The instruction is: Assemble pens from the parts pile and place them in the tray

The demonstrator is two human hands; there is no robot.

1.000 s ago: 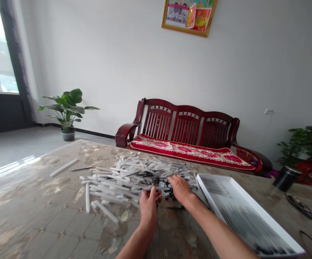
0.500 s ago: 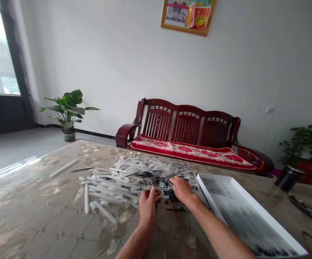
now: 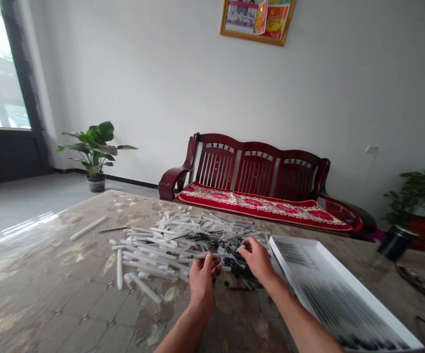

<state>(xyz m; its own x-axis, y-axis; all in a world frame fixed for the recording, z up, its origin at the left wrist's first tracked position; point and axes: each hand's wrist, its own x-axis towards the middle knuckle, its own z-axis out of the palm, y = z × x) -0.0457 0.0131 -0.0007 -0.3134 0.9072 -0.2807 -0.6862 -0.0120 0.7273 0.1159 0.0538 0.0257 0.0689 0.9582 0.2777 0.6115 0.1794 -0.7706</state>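
left hand (image 3: 202,277): pinching one slim, translucent whitish tube (image 3: 218,255); right hand (image 3: 255,258): pinching a small pale piece (image 3: 241,248), kind unclear.

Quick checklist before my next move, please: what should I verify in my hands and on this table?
1. Left hand has hold of a thin pale tube: ok, it lies between thumb and fingers.
2. Right hand has hold of a piece: cannot tell; its fingertips are too small in view.
3. White box open on top: ok, thin dark sticks show inside.
4. All white tubes gathered in the pile: not ok, a loose white tube lies apart, at the left.
5. Black canister apart from the box: ok.
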